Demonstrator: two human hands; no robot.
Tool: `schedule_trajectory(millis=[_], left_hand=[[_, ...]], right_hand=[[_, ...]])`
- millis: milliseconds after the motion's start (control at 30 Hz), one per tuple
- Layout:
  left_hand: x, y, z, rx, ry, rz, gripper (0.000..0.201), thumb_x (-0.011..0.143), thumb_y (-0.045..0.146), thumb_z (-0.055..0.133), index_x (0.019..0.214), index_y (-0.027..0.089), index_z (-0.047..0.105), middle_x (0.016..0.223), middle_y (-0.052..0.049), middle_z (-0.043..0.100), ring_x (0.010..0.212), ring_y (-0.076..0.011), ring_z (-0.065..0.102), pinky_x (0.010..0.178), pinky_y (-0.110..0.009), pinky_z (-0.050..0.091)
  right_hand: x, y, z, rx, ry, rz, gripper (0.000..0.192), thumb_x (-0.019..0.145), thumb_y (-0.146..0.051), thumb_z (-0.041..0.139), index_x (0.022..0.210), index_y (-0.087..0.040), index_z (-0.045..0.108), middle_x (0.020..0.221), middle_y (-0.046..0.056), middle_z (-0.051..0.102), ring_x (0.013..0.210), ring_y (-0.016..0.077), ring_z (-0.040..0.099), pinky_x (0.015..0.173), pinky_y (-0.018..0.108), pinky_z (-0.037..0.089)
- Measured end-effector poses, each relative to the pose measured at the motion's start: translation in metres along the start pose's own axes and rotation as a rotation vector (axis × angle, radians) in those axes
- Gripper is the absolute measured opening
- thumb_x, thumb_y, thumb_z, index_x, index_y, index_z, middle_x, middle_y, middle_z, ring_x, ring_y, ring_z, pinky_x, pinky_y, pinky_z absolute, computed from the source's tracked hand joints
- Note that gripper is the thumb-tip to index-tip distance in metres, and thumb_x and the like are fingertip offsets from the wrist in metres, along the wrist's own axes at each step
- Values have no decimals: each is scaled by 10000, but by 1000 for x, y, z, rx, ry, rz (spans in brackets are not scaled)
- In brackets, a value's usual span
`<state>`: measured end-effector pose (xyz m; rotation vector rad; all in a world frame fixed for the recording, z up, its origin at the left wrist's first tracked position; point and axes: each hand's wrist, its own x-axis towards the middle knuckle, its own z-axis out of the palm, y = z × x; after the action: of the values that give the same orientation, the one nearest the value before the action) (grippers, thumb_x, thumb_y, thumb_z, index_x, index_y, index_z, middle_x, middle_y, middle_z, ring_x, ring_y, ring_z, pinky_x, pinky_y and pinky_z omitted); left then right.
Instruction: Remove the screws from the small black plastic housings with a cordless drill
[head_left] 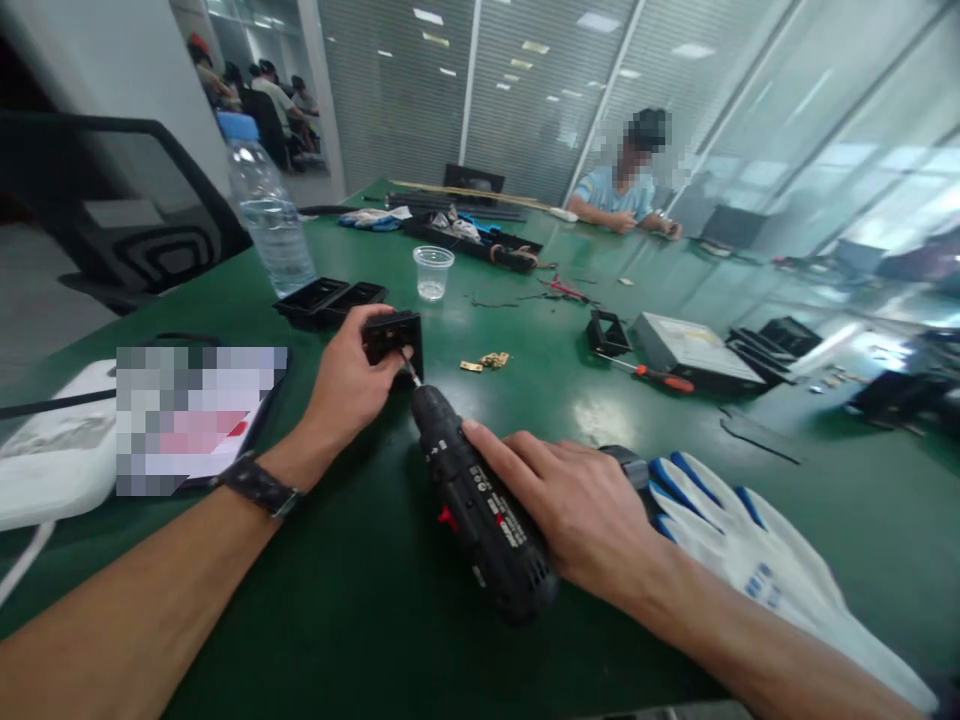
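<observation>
My left hand (352, 375) grips a small black plastic box-like part (394, 330), tilted up off the table. In my right hand (577, 500) is a black cordless drill (480, 500) with a red switch, lying over on its side. The drill's thin bit (410, 368) reaches into the black part; whether a screw sits at its tip is too small to tell. Beyond the drill, a little heap of brass-coloured metal pieces (491, 361) rests on the green table (517, 400). Two open black boxes (330, 302) stand behind my left hand.
A water bottle (270, 215) and clear plastic cup (433, 272) stand behind. To the right lie a screwdriver (664, 378), a black frame (607, 333), a white box (694, 350) and white-blue gloves (765, 550). A phone-like device (217, 410) is at left. Another person (619, 195) sits across.
</observation>
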<state>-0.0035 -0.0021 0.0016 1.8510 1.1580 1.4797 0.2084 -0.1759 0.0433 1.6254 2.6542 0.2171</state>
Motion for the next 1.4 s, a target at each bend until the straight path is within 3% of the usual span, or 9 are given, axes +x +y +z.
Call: schedule_trajectory(millis=[267, 867, 1000, 1200, 1400], left_hand=[[2, 0, 0, 192, 78, -8, 431, 686, 218, 785, 1076, 299, 620, 935, 74, 702, 831, -142, 634, 811, -358, 554], [-5, 11, -2, 279, 33, -37, 447, 744, 299, 762, 1152, 340, 584, 1043, 90, 675, 953, -157, 623, 937, -432, 519], [-2, 5, 0, 240, 66, -26, 473, 704, 254, 788, 1136, 285, 599, 1010, 76, 687, 897, -133, 621, 886, -364, 534], [1, -5, 2, 65, 74, 35, 412, 683, 174, 777, 1054, 207, 603, 950, -3, 688, 862, -165, 641, 823, -327, 533], [-2, -9, 1, -15, -4, 48, 348, 760, 171, 689, 1071, 209, 539, 1005, -23, 665, 914, -170, 646, 868, -335, 521]], right_hand=[[3, 3, -4, 51, -37, -10, 822, 906, -303, 517, 1567, -263, 30, 1099, 55, 612, 833, 224, 609, 674, 372, 439], [2, 4, -5, 31, -22, -13, 739, 958, -310, 429, 1571, -259, 18, 1047, 41, 611, 741, 203, 580, 609, 359, 401], [2, 4, -5, 21, -26, -12, 727, 972, -326, 417, 1572, -254, 13, 1038, 45, 616, 749, 206, 586, 621, 363, 406], [-1, 1, -2, -6, 21, 0, 807, 903, -237, 529, 1571, -265, 77, 1061, 31, 629, 756, 218, 615, 629, 361, 432], [-4, 4, 11, -42, 183, -45, 877, 815, -180, 575, 1575, -250, 142, 933, 21, 668, 632, 218, 614, 509, 338, 413]])
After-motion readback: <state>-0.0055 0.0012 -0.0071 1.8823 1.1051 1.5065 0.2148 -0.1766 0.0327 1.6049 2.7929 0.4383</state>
